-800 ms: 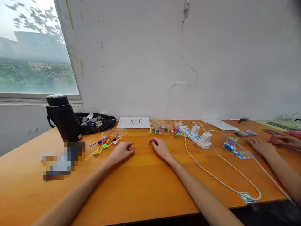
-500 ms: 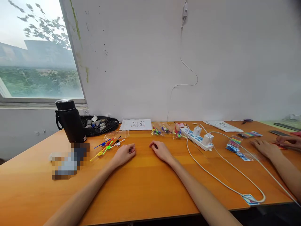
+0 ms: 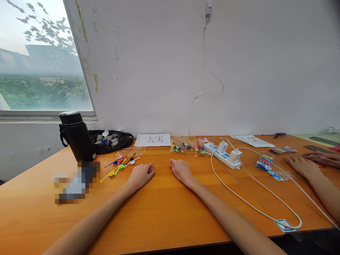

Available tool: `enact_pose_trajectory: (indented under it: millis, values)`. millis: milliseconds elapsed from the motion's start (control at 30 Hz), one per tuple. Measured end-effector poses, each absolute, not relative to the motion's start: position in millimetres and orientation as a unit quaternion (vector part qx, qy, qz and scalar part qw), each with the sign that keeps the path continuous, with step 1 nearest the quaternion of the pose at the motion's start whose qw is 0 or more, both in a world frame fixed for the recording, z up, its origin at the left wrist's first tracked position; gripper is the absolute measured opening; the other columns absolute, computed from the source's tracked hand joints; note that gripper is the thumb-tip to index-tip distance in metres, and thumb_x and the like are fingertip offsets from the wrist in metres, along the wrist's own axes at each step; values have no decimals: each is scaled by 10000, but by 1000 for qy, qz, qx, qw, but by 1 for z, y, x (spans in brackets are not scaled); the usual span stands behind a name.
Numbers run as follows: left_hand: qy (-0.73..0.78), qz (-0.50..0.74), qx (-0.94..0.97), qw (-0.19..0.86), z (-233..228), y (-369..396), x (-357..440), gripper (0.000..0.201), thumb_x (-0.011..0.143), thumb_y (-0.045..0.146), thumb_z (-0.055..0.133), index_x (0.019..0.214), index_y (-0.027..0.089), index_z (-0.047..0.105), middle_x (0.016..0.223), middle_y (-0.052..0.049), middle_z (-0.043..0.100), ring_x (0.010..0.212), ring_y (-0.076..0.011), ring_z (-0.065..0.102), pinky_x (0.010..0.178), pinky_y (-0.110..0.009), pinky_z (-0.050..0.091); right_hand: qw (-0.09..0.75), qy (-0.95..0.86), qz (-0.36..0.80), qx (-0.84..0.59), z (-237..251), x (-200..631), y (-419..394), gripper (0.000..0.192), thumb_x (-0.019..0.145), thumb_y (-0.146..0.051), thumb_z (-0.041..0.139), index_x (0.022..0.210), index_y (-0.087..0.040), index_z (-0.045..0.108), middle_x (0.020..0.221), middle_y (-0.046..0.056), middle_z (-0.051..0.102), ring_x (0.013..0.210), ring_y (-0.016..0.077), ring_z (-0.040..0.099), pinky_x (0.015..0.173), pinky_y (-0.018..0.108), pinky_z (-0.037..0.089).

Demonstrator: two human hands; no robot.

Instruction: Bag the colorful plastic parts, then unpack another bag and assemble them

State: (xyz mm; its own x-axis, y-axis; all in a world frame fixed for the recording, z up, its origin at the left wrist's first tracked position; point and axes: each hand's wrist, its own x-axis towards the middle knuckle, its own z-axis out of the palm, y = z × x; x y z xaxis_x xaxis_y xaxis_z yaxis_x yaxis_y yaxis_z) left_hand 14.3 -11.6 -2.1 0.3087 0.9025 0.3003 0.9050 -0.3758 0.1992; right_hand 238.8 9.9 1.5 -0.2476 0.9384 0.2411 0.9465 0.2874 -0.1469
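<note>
On the orange wooden table (image 3: 164, 212), a person's left hand (image 3: 140, 176) and right hand (image 3: 182, 171) rest loosely curled and empty, near thin coloured plastic sticks (image 3: 119, 164) that look light, slightly springy, best pinched mid-shaft.

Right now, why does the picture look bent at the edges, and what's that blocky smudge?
Head view: wide lens bends the window frame and stretches both forearms; soft daylight casts faint shadows under the left hand and right hand; a pixelated patch hides something beside the black bottle.
</note>
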Motion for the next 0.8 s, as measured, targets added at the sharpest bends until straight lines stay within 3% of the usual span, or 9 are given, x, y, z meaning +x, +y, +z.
enact_pose_trajectory:
  millis: [100, 167, 267, 367, 433, 633, 800]
  values:
    - [-576, -180, -797, 31, -3, -9, 26, 269, 930, 316, 390, 767, 217, 580, 719, -61, 666, 734, -241, 647, 659, -313, 396, 137, -789, -22, -598, 3, 237, 15, 287, 1001, -272, 370, 986, -193, 645, 905, 127, 718, 817, 234, 655, 670, 290, 307]
    - [-578, -193, -790, 63, -2, -7, 34, 268, 936, 305, 382, 906, 200, 627, 926, -111, 707, 945, -275, 649, 814, -369, 437, 136, -790, -23, -597, 4, 237, 17, 285, 1000, -271, 373, 983, -193, 646, 902, 119, 719, 814, 229, 652, 665, 286, 301]
    - [-591, -215, -763, 148, -1, -1, 37, 335, 919, 298, 411, 1102, 132, 637, 1317, -193, 599, 1278, -337, 489, 1060, -473, 334, 136, -796, -17, -589, 5, 241, 18, 260, 985, -234, 391, 953, -207, 648, 887, 76, 724, 800, 202, 642, 645, 274, 283]
    - [-613, -216, -735, 192, -4, 7, 26, 404, 905, 308, 429, 1161, 82, 645, 1491, -208, 452, 1412, -359, 341, 1150, -515, 225, 153, -802, 10, -578, 5, 244, 19, 268, 971, -190, 382, 914, -218, 642, 875, 30, 722, 788, 169, 628, 630, 260, 267]
    - [-622, -214, -728, 193, -7, 12, 16, 431, 910, 318, 421, 1199, 87, 641, 1509, -192, 439, 1437, -351, 310, 1173, -527, 179, 177, -801, 41, -570, 4, 246, 20, 277, 961, -175, 374, 893, -212, 639, 863, 22, 717, 786, 159, 617, 635, 256, 264]
    - [-624, -211, -732, 172, -11, 19, 4, 470, 930, 335, 390, 1268, 101, 619, 1351, -163, 607, 1369, -339, 411, 1191, -558, 127, 211, -797, 86, -560, 2, 248, 21, 269, 934, -175, 376, 862, -211, 632, 861, 25, 711, 786, 162, 602, 658, 258, 275]
    - [-571, -249, -764, 170, 1, 11, 14, 473, 909, 272, 441, 1344, 128, 560, 1399, -147, 563, 1347, -330, 417, 1187, -552, 169, 305, -770, 147, -540, -3, 249, 24, 262, 951, -248, 339, 984, -221, 597, 825, 24, 685, 769, 169, 617, 669, 257, 349]
